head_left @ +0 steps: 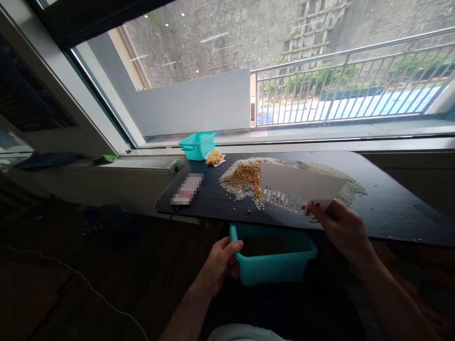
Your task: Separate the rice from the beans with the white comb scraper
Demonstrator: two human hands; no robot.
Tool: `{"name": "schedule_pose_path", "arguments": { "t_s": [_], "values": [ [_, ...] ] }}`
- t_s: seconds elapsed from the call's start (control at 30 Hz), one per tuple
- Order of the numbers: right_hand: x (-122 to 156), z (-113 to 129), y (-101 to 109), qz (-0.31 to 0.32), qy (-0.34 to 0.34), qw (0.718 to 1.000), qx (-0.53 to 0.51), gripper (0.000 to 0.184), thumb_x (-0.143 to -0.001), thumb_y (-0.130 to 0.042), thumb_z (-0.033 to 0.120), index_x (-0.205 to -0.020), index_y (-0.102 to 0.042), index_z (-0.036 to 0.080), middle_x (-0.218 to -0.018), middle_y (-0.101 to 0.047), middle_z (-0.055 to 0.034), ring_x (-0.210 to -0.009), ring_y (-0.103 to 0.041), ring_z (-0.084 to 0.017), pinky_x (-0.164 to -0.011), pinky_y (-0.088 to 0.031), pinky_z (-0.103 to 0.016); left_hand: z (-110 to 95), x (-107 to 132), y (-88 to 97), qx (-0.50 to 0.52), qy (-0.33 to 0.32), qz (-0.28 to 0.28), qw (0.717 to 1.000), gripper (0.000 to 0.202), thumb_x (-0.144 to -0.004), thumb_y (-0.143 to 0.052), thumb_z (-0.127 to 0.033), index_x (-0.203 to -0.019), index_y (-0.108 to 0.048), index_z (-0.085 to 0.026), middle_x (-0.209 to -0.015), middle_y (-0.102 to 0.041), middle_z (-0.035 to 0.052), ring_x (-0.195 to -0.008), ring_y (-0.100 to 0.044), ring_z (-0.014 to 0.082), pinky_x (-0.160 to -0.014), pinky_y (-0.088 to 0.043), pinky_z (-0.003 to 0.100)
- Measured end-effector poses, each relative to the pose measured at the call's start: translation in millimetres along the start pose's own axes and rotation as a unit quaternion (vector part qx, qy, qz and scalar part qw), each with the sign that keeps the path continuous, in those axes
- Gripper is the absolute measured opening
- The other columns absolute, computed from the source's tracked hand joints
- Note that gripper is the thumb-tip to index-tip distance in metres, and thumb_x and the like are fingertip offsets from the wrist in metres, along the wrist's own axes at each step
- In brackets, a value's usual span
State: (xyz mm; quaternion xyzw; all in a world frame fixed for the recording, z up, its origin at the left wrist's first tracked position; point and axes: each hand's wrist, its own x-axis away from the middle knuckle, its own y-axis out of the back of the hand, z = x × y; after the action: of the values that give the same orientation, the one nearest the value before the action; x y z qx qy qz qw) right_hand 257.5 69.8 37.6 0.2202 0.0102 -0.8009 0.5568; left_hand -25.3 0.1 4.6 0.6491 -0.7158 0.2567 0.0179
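Note:
My left hand (220,265) grips the left rim of a teal plastic bin (273,270), held just below the near edge of the dark table (391,203); dark grains lie inside the bin. In my right hand (339,227), closed on its near corner, is a white slotted plastic scraper (298,187) that stands on the table. The scraper sits against a pile of yellow beans (245,177) mixed with white rice (350,189) spread across the tabletop.
A second teal bin (197,144) stands at the table's far left corner beside some yellowish scraps (214,157). A blurred flat object (186,189) lies on the left of the table. A radiator (142,166) and window run behind; a white cable (81,279) crosses the floor.

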Motion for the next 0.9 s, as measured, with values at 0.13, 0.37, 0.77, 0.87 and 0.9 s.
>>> {"name": "schedule_pose_path", "arguments": {
  "t_s": [0.13, 0.37, 0.77, 0.87, 0.9],
  "values": [
    [-5.7, 8.6, -3.7, 0.015, -0.02, 1.0, 0.014, 0.032, -0.07, -0.075, 0.054, -0.074, -0.069, 0.023, -0.07, -0.076, -0.0041, -0.069, -0.073, -0.024, -0.066, -0.06, -0.035, -1.5, 1.3, -0.7, -0.002, -0.004, 0.005, 1.0, 0.05, -0.065, -0.084, -0.054, -0.065, -0.046, -0.021, -0.046, -0.037, -0.0117, -0.035, -0.038, 0.0059, -0.038, -0.033, 0.02],
    [-1.5, 14.2, -1.3, 0.062, -0.023, 0.998, -0.017, 0.035, -0.07, -0.077, 0.056, -0.074, -0.069, 0.023, -0.069, -0.075, -0.0033, -0.067, -0.071, -0.022, -0.064, -0.058, -0.033, -2.7, 2.0, -2.6, -0.007, -0.004, -0.004, 1.0, 0.052, -0.063, -0.084, -0.056, -0.064, -0.044, -0.022, -0.045, -0.036, -0.0121, -0.034, -0.037, 0.0059, -0.037, -0.033, 0.021],
    [0.8, 8.9, 2.9, 0.097, -0.021, 0.995, -0.019, 0.039, -0.071, -0.078, 0.06, -0.078, -0.072, 0.022, -0.071, -0.076, -0.0037, -0.068, -0.072, -0.022, -0.065, -0.06, -0.034, -5.5, 3.9, -3.3, -0.013, -0.01, -0.007, 1.0, 0.052, -0.062, -0.083, -0.056, -0.064, -0.045, -0.022, -0.045, -0.037, -0.0118, -0.034, -0.037, 0.0057, -0.037, -0.032, 0.021],
    [1.6, 4.0, 6.6, 0.097, -0.027, 0.995, -0.025, 0.041, -0.073, -0.076, 0.062, -0.081, -0.073, 0.022, -0.074, -0.077, -0.0053, -0.07, -0.072, -0.023, -0.064, -0.06, -0.034, -5.5, 3.5, -3.6, -0.016, -0.007, -0.015, 1.0, 0.053, -0.06, -0.084, -0.057, -0.063, -0.044, -0.022, -0.045, -0.037, -0.0118, -0.034, -0.036, 0.0056, -0.036, -0.032, 0.021],
    [1.2, 3.1, 6.9, 0.094, -0.027, 0.995, -0.023, 0.042, -0.074, -0.075, 0.063, -0.081, -0.073, 0.022, -0.075, -0.077, -0.0056, -0.07, -0.072, -0.023, -0.063, -0.06, -0.033, -5.5, 3.5, -3.4, -0.016, -0.007, -0.014, 1.0, 0.053, -0.06, -0.084, -0.057, -0.063, -0.045, -0.022, -0.045, -0.037, -0.0117, -0.034, -0.037, 0.0056, -0.036, -0.032, 0.021]
  ]
}}
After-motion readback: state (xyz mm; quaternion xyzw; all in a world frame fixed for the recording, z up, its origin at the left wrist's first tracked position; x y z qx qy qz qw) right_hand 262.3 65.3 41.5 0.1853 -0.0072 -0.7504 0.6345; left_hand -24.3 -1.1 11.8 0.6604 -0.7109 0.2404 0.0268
